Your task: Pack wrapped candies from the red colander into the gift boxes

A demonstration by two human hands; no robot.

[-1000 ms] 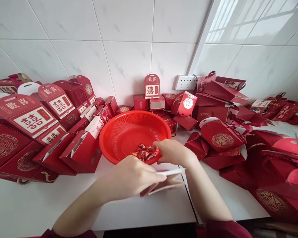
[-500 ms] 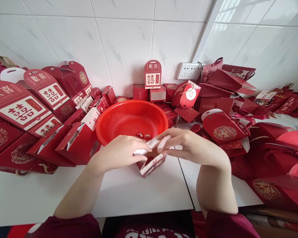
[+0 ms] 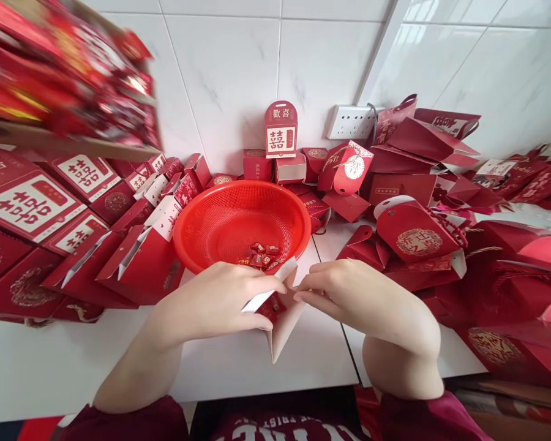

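Note:
Between my hands on the white table stands a small gift box, its top flaps raised and red wrapped sweets showing inside. My left hand grips the white flap on the box's left side, thumb at the near edge. On the opposite side, my right hand pinches the box's right edge with its fingertips. Directly behind the box sits a red plastic colander with several small wrapped sweets at its near side.
At upper left a cardboard box full of red packets hangs blurred in the air; its holder is out of frame. Red gift boxes line the left, more boxes pile up at right. A power strip lies against the tiled wall.
The blurred cardboard box of red packets has come into view at upper left. On the gift box, the near flap has been folded outward, and the sweets inside now show more clearly.

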